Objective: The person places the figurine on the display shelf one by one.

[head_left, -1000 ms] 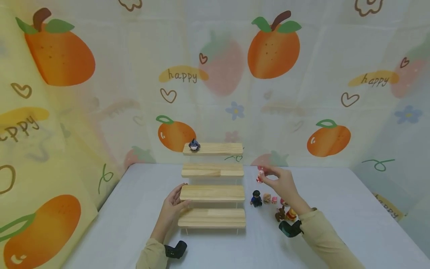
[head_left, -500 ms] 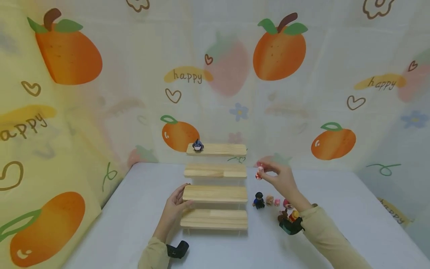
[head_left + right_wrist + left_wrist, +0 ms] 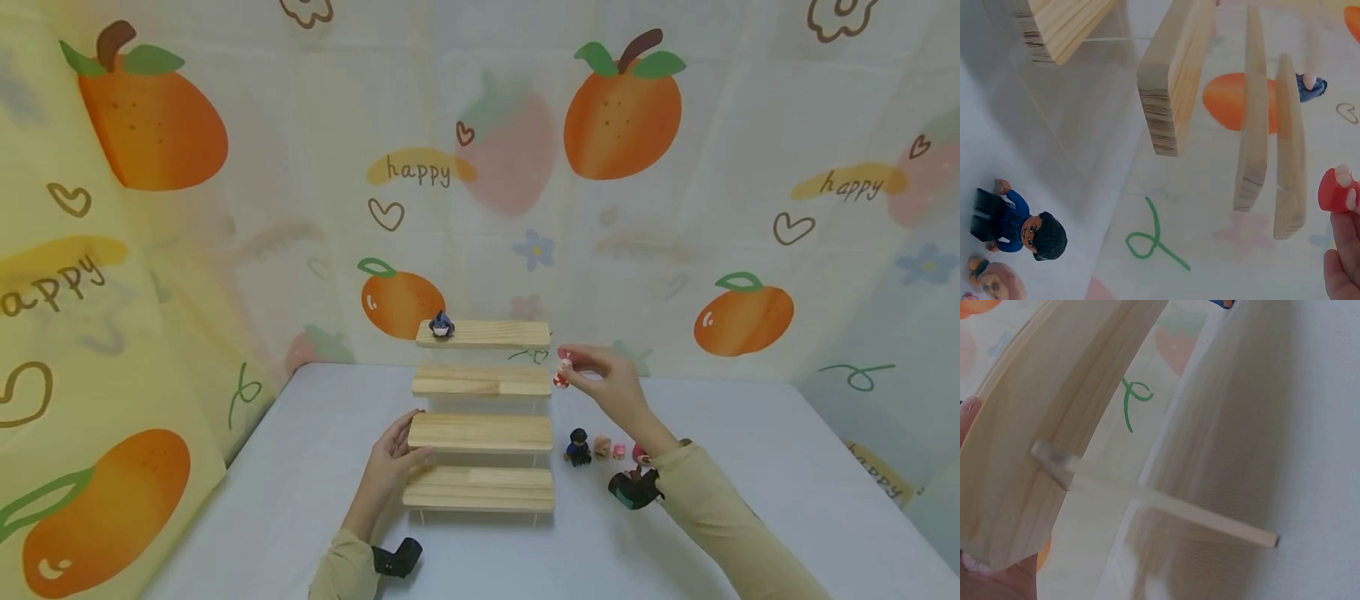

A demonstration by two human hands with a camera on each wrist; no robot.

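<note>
My right hand (image 3: pixel 611 385) pinches a small pink-and-red toy figurine (image 3: pixel 562 372) between thumb and fingers, held up just right of the upper steps of a wooden tiered shelf (image 3: pixel 480 382). In the right wrist view only the red lower part of that figurine (image 3: pixel 1337 190) shows at the edge. My left hand (image 3: pixel 392 457) grips the left end of the second step from the front, thumb and fingers at its edge; in the left wrist view the plank (image 3: pixel 1035 425) hides most of that hand. On the top step's left end stands a blue-grey figurine (image 3: pixel 442 325).
Right of the shelf, a dark-haired toy figure in blue (image 3: pixel 577 447) stands on the white tabletop (image 3: pixel 465 567). Beside it are a tan figurine (image 3: pixel 602 447), a small pink one (image 3: pixel 618 451) and others partly behind my right wrist camera (image 3: pixel 634 490). A fruit-print cloth (image 3: pixel 315 108) hangs behind.
My right hand has moved left and slightly up with the pink-and-red figurine, closer to the upper steps. My left hand keeps its grip on the shelf.
</note>
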